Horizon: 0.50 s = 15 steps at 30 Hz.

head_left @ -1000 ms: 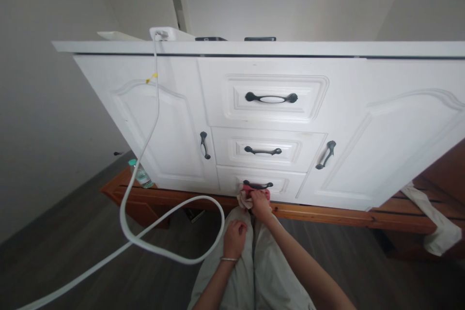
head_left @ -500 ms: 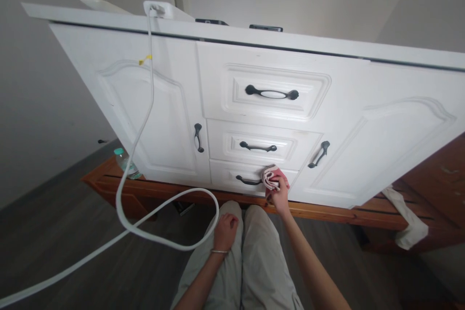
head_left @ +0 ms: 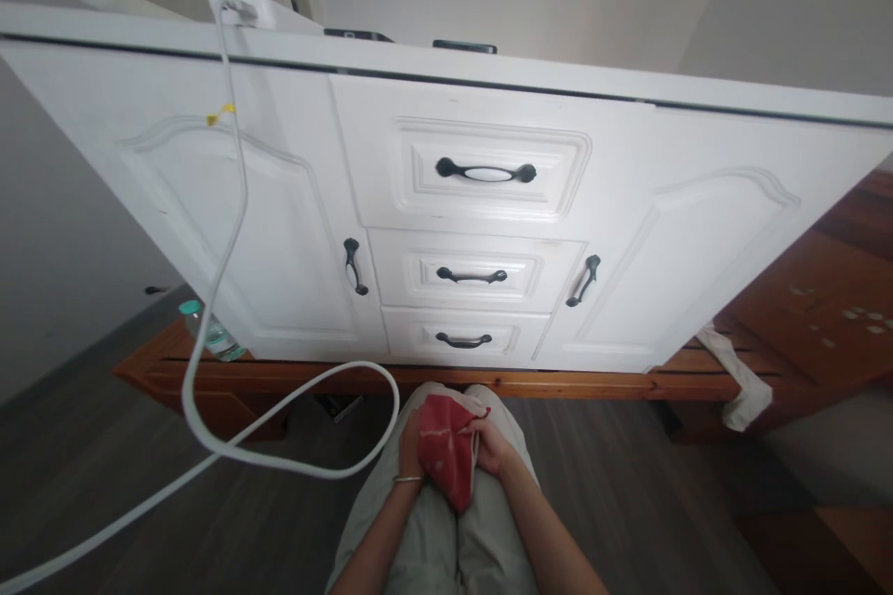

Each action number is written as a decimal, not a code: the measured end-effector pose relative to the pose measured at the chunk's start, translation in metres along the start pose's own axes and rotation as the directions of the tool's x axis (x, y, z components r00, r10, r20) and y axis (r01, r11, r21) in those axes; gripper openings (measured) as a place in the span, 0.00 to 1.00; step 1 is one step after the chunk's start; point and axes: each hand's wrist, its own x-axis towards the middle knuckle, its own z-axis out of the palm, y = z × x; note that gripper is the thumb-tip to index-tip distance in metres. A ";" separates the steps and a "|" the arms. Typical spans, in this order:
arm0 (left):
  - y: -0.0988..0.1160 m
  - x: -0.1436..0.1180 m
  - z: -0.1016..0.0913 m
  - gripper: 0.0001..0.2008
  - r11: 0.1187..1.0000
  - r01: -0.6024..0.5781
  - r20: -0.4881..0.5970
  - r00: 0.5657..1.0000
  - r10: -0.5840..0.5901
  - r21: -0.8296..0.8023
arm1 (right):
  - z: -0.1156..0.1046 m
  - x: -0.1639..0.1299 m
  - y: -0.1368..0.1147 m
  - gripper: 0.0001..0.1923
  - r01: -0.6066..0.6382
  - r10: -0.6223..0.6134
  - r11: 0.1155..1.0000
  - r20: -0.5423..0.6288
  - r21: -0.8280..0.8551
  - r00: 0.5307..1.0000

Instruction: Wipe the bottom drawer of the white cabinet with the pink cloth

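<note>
Over my lap, between both hands, is a red cloth [head_left: 446,446] with a pale edge, partly spread. My right hand [head_left: 492,446] pinches its right side with thumb and fingers. Against the cloth's left side rests my left hand [head_left: 411,446], closed on it, its fingers mostly hidden behind the fabric. A bracelet circles the left wrist. In front of my knees stands a white cabinet [head_left: 614,195]; its bottom drawer handle [head_left: 464,340] is the closest one to my hands.
A thick white cable [head_left: 241,446] loops left of my knees and runs up to a white device [head_left: 261,11] on the cabinet top. A water bottle [head_left: 219,339] stands on the wooden bench [head_left: 586,384] at left. A pale cloth [head_left: 743,386] hangs over the bench at right.
My right hand has drawn the cloth back from the bottom drawer to my lap. The folded bundle has opened out, and my left hand now meets it. The view has shifted slightly right.
</note>
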 end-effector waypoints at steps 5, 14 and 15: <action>0.004 0.002 -0.002 0.12 0.998 0.041 0.032 0.999 -0.040 -0.039 | -0.004 0.006 -0.012 0.10 -0.032 0.034 0.999 0.059 -0.032 0.998; 0.013 0.003 -0.011 0.13 0.989 0.124 0.089 0.989 -0.117 -0.076 | -0.002 0.003 -0.016 0.12 -0.027 0.024 0.971 -0.012 -0.236 1.000; 0.012 0.003 -0.011 0.14 0.988 0.133 0.093 0.988 -0.125 -0.078 | -0.002 0.003 -0.017 0.12 -0.026 0.023 0.969 -0.015 -0.244 1.000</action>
